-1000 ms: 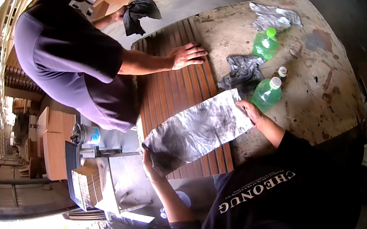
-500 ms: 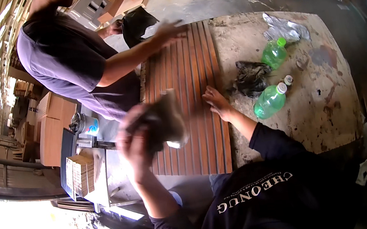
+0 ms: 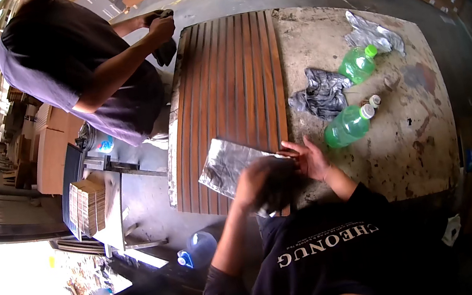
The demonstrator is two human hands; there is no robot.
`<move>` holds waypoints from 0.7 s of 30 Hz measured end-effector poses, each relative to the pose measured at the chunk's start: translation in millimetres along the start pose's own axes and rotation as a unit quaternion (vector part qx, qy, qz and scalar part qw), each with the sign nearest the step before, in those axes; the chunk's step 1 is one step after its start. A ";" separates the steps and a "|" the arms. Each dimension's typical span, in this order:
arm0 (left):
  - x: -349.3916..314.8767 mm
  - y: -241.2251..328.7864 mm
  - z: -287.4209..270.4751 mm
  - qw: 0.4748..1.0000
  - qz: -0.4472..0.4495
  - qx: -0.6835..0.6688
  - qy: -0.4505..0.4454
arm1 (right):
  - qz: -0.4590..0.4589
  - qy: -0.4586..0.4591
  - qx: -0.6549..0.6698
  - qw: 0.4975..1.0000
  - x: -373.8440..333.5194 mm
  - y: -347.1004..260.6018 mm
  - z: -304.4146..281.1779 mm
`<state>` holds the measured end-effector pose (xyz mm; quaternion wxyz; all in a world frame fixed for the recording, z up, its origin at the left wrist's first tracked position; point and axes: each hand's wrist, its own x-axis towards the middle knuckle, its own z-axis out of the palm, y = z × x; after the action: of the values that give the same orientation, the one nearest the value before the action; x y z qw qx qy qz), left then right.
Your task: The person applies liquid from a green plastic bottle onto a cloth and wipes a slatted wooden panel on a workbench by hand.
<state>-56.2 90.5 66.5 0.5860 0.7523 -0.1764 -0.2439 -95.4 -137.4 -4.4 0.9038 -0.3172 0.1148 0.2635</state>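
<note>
A brown wooden slatted panel (image 3: pixel 225 81) lies along the left part of the worktable (image 3: pixel 414 144). Over its near end, my left hand (image 3: pixel 252 183) is closed on a dark rag (image 3: pixel 280 182), partly smeared by motion. A crinkled silvery sheet (image 3: pixel 223 165) spreads out beside that hand; whether it joins the rag I cannot tell. Just right of the rag, my right hand (image 3: pixel 314 163) is open, palm turned up and fingers apart, close to the panel's right edge. Any contact between its fingertips and the rag is unclear.
Right of the panel are green bottles (image 3: pixel 347 127) (image 3: pixel 359 64), a crumpled dark-silver sheet (image 3: pixel 321 92) and a paler silvery one (image 3: pixel 375 33). A co-worker (image 3: pixel 81 67) stands at the far left, both hands on a dark cloth (image 3: pixel 164 47). A clear jug (image 3: pixel 199 249) is below left.
My left hand has come down and right with the rag, and the silvery sheet now shows spread out. My right hand has moved nearer and turned up. The co-worker's hand has left the panel.
</note>
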 end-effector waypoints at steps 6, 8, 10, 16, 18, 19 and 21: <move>24.6 -27.3 -93.5 0.909 -0.074 0.270 0.309 | -0.075 0.046 -0.195 0.977 0.6 -13.8 26.1; 15.6 -20.6 -91.4 0.865 -0.069 0.343 0.360 | -0.134 0.081 -0.322 0.934 0.8 -8.8 17.0; 11.3 -7.6 -67.6 0.820 0.013 0.402 0.407 | -0.165 0.090 -0.275 0.943 2.6 -2.4 17.0; 13.2 -67.0 -14.0 0.811 -0.128 0.541 0.185 | -0.276 0.059 -0.636 0.718 51.0 8.9 54.1; 13.5 -65.8 -15.4 0.826 -0.093 0.518 0.202 | -0.281 0.054 -0.636 0.717 51.9 8.2 61.3; 9.2 -66.1 -15.4 0.843 -0.103 0.492 0.191 | -0.258 0.066 -0.633 0.727 47.8 10.1 61.8; 12.3 -58.6 -16.2 0.851 -0.151 0.459 0.207 | -0.265 0.096 -0.617 0.735 46.3 8.3 53.9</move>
<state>-38.0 111.3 11.0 0.1524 0.9861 -0.0271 -0.0596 -59.1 -79.1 15.7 0.5274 -0.8462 -0.0758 -0.0053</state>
